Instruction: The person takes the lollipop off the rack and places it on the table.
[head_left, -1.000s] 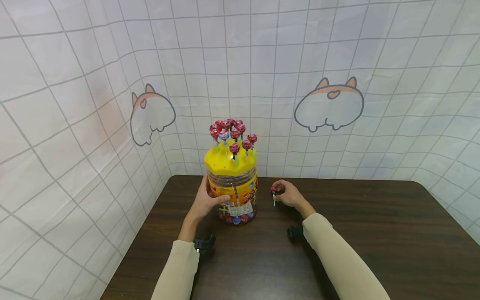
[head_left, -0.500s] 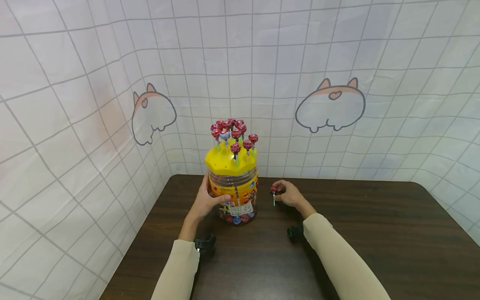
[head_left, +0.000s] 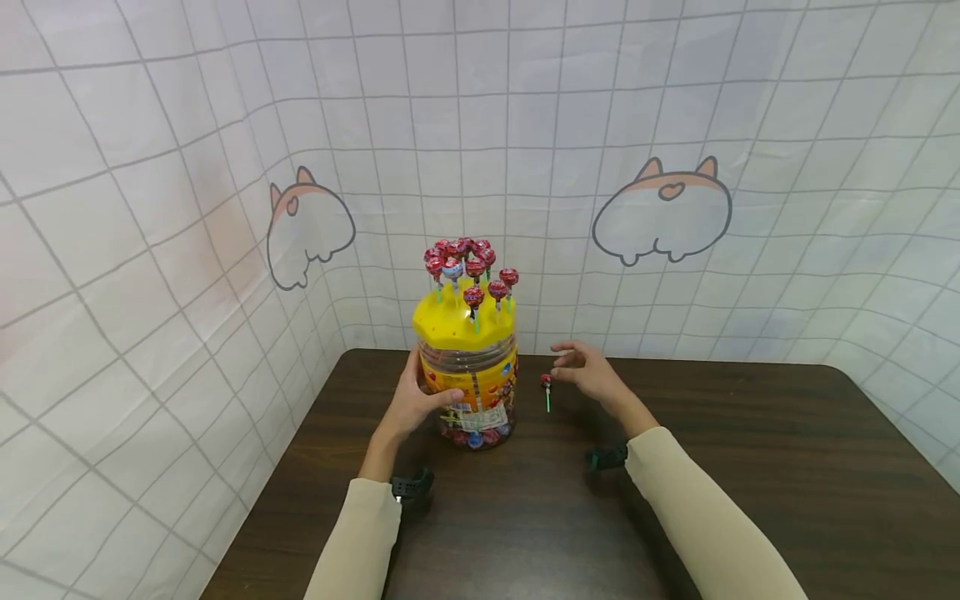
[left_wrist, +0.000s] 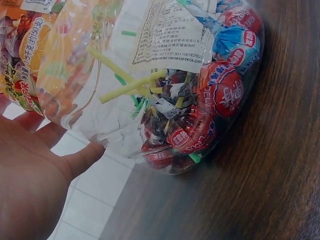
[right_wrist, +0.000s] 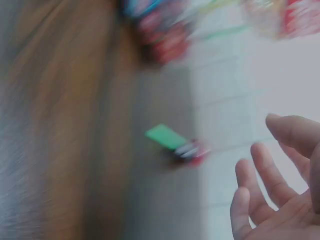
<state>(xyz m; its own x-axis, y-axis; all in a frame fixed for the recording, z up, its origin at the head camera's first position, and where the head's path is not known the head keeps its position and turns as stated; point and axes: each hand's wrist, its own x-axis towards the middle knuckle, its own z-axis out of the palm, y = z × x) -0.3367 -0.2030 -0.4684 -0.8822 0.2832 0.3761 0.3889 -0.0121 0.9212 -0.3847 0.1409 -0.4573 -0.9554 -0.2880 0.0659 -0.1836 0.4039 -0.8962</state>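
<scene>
Red lollipop (right_wrist: 185,149) seemingly clear of right fingers (right_wrist: 270,175)

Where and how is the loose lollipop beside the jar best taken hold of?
Probably pinch the lollipop by its round head, from the right: the head is thicker than the stick, the jar stands on the left, and the right hand is alongside.

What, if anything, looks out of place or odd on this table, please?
One red lollipop looks stray, lying on the table between the jar and the right hand, while the other lollipops stand in the yellow lid or lie inside the jar. Nothing else stands out.
</scene>
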